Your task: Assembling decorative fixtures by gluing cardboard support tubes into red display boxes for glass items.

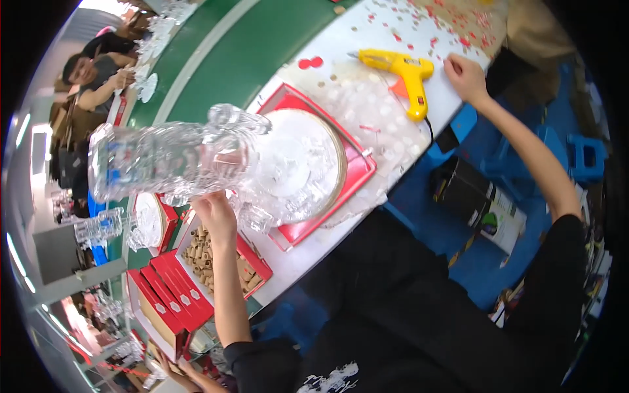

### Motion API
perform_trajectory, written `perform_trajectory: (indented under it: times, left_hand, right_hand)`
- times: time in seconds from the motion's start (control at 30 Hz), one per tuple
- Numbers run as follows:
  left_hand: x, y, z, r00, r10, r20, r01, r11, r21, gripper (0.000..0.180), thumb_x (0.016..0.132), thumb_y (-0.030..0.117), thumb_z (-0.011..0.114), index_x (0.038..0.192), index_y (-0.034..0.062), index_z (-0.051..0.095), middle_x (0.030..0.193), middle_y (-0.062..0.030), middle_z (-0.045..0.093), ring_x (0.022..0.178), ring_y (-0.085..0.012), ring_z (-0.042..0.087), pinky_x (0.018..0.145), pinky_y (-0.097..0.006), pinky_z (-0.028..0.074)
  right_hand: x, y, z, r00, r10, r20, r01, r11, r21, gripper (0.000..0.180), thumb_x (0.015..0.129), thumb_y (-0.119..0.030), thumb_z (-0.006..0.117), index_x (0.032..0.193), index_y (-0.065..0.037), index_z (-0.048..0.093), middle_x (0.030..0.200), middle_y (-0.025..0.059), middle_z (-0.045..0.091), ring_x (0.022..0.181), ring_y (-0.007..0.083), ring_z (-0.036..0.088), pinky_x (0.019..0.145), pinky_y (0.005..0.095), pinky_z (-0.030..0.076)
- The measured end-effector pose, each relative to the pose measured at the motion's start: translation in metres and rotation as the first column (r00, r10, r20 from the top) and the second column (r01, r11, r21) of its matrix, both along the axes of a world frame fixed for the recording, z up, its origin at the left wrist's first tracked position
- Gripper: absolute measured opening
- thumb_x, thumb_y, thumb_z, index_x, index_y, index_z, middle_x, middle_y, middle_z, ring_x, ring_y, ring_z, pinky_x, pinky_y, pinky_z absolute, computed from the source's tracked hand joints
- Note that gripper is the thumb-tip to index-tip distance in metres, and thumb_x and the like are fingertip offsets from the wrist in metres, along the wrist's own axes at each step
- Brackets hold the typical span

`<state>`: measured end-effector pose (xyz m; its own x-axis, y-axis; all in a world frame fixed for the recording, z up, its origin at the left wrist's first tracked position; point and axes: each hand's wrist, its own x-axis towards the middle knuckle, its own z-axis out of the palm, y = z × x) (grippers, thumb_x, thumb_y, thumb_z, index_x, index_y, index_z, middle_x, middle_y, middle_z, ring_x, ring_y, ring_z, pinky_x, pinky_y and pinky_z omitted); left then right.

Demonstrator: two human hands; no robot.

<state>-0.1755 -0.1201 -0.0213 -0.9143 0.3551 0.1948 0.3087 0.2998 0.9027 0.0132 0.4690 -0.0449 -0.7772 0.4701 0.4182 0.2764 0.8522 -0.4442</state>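
A tall clear ornament (164,160), plastic or glass, rises from a round white base (288,167) that holds other clear pieces. Under the base lies a square red box (341,196). At the ornament's near side, my left hand (216,216) has its fingers closed against the clear lower parts; its fingertips are partly hidden. My right hand (466,77) is curled into a fist at the table's right edge, with nothing showing in it. Between the base and that fist lies a yellow glue gun (406,72), its cord running off the edge.
By my left forearm stands a box of short brown cardboard tubes (200,259), beside stacked red boxes (173,295). Red and tan bits (419,33) litter the far tabletop. Across the green conveyor belt (249,52) sits another person (98,78). Blue stools (583,157) stand at right.
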Motion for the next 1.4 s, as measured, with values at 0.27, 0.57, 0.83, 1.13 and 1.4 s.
perform_trajectory:
  times: [0.27,0.57,0.83,1.13,1.4]
  left_hand:
    - [0.069,0.023,0.065,0.910,-0.204,0.361,0.099,0.953,0.288,0.051,0.095,0.028,0.058,0.132,-0.0045,0.045,0.125,-0.0109,0.056,0.105,-0.0153,0.056,0.087,-0.030,0.045]
    - [0.028,0.067,0.108,0.921,-0.244,0.304,0.308,0.933,-0.185,0.031,0.089,0.011,0.053,0.118,0.0018,0.060,0.117,-0.0149,0.063,0.109,-0.0235,0.059,0.096,-0.036,0.046]
    - [-0.029,0.055,-0.073,0.561,-0.663,-0.496,0.366,0.736,-0.569,0.039,0.074,0.017,0.064,0.112,0.0080,0.064,0.112,-0.0160,0.065,0.102,-0.0335,0.061,0.087,-0.038,0.051]
    - [-0.041,0.079,-0.088,0.612,-0.682,-0.401,0.383,0.699,-0.603,0.037,0.076,0.018,0.062,0.112,0.0083,0.064,0.113,-0.0161,0.064,0.103,-0.0335,0.061,0.089,-0.039,0.050]
    - [-0.044,0.073,-0.105,0.650,-0.623,-0.435,0.350,0.753,-0.557,0.031,0.076,0.017,0.061,0.106,0.0089,0.065,0.107,-0.0149,0.065,0.099,-0.0328,0.061,0.087,-0.040,0.050]
  right_hand:
    - [0.015,0.008,0.002,0.998,-0.050,-0.044,0.049,0.999,-0.019,0.019,0.086,-0.022,0.059,0.078,-0.005,0.060,0.059,0.0132,0.053,0.052,0.0255,0.054,0.050,0.0365,0.040]
    - [-0.001,0.049,-0.003,0.984,-0.131,-0.123,0.025,0.779,-0.626,0.024,0.088,-0.015,0.056,0.067,-0.003,0.055,0.054,0.0004,0.048,0.050,0.0080,0.043,0.046,0.0271,0.032]
    - [-0.026,-0.194,0.119,0.797,0.574,-0.189,-0.594,0.685,-0.421,0.013,0.086,-0.011,0.061,0.092,0.000,0.062,0.083,0.0065,0.063,0.079,0.0122,0.061,0.070,0.0262,0.051]
    - [-0.124,-0.266,0.060,0.483,0.824,0.298,-0.796,0.554,-0.243,0.035,0.088,-0.032,0.054,0.111,-0.005,0.060,0.100,0.0256,0.063,0.097,0.0413,0.059,0.085,0.0473,0.048]
    - [-0.139,-0.271,0.018,0.375,0.871,0.317,-0.882,0.441,-0.168,0.041,0.087,-0.031,0.052,0.122,-0.012,0.058,0.118,0.0191,0.061,0.100,0.0436,0.058,0.092,0.0485,0.045]
